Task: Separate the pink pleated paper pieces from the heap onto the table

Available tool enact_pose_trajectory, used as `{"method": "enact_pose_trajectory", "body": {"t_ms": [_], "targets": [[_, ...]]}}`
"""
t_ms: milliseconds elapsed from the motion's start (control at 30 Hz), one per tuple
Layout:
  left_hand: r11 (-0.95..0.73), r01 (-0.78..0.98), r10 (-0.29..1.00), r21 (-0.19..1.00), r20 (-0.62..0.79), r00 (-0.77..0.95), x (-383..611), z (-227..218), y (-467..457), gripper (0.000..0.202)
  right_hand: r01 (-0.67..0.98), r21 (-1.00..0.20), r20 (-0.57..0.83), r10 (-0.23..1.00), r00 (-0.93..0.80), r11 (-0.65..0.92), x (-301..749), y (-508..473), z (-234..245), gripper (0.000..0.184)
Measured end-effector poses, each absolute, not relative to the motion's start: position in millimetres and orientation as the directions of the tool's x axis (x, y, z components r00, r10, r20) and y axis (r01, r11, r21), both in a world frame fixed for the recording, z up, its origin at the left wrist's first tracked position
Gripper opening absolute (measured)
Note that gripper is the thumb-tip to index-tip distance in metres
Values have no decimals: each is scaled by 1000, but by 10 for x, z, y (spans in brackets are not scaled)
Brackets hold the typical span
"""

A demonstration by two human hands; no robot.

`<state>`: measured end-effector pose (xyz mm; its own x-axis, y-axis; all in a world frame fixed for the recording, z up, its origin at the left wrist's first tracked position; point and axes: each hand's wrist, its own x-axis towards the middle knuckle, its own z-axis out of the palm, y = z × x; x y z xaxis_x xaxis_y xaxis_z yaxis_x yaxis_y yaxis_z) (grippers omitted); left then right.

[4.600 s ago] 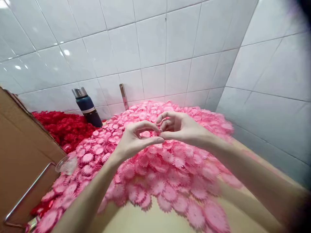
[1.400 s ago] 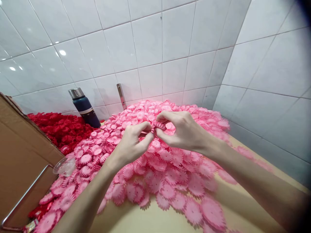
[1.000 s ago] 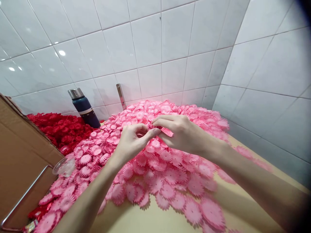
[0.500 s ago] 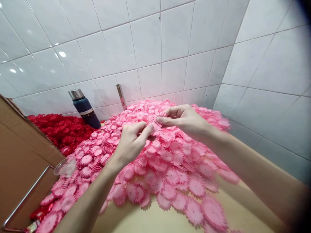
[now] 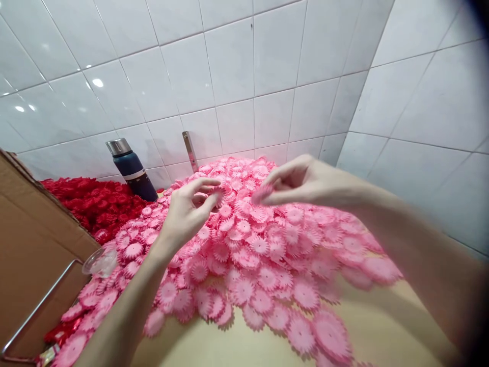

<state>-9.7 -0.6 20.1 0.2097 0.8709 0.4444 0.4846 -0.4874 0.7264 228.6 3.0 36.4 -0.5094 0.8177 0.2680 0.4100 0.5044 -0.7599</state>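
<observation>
I have both hands up over a big pile of pink spiky discs [image 5: 260,247] on the pale yellow table [image 5: 191,339], and my hands are apart from each other. My right hand [image 5: 309,181] is pinching one small pink disc [image 5: 262,193] between thumb and fingers, over the middle of the pile; it looks blurry. My left hand [image 5: 187,211] has its fingers curled and its thumb near the fingertips. There is some pink by those tips, but I cannot tell if I am holding it or if it is part of the pile behind. The pile goes from the table's back edge, by the white tile wall [image 5: 233,61], toward me. Near the back left corner is a heap of dark red pieces [image 5: 91,204], with a blue bottle [image 5: 132,171] just beside it. A thin metal strip [image 5: 190,152] stands against the wall. Along the left edge are a brown cardboard box [image 5: 34,244] and a clear plastic dish [image 5: 101,261].
</observation>
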Motion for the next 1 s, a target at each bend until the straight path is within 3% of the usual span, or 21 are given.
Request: {"method": "enact_pose_trajectory", "body": {"t_ms": [100, 200, 300, 400, 500, 633, 767, 867, 1000], "targets": [[-433, 463, 902, 774, 365, 232, -151, 141, 71, 25, 358, -695, 23, 517, -855, 623, 1989, -83, 244, 16], [-446, 504, 893, 740, 334, 300, -183, 105, 93, 20, 287, -693, -123, 284, -951, 661, 1707, -170, 50, 17], [-461, 510, 884, 726, 326, 335, -198, 87, 94, 22, 330, -662, -262, 204, -943, 673, 1560, -214, -62, 33], [-475, 510, 876, 717, 329, 352, -207, 77, 101, 23, 421, -603, -350, 250, -903, 677, 1602, -207, -20, 53], [-499, 546, 864, 673, 337, 374, -203, 73, 107, 20, 465, -617, -260, 394, -882, 635, 1756, -172, 113, 44], [-505, 591, 863, 629, 364, 351, -150, 82, 81, 31, 502, -622, -40, 616, -787, 601, 1924, -130, 238, 20], [-489, 634, 872, 600, 363, 328, -70, 77, 32, 46, 520, -644, 201, 779, -593, 562, 1935, -83, 199, 27], [-487, 598, 872, 636, 311, 379, -32, 67, 5, 46, 428, -690, 337, 783, -523, 584, 1897, -48, 134, 22], [-460, 494, 866, 738, 248, 435, -32, 72, -6, 38, 357, -649, 415, 706, -574, 672, 1891, -44, 126, 15]]}}
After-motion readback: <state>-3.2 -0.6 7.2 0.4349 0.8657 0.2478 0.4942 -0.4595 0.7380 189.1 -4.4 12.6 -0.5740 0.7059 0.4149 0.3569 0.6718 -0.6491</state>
